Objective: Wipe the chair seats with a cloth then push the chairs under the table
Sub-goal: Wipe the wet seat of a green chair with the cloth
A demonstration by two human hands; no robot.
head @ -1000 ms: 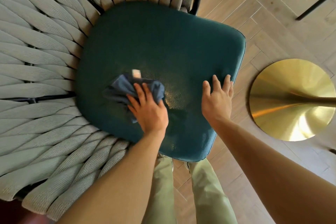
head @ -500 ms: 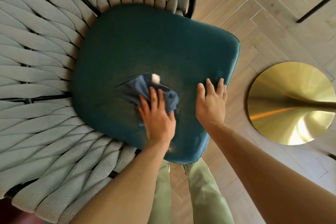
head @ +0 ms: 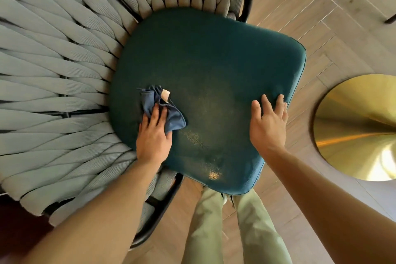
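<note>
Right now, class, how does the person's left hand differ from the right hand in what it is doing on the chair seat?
The left hand presses a bunched blue cloth onto the green seat; the right hand holds nothing. The left hand works near the seat's woven-back side; the right hand lies flat at the opposite edge, fingers spread. Both rest on the seat.

seat (head: 214, 66): teal cushion, level | cloth (head: 159, 107): blue, crumpled, seat's left
</note>
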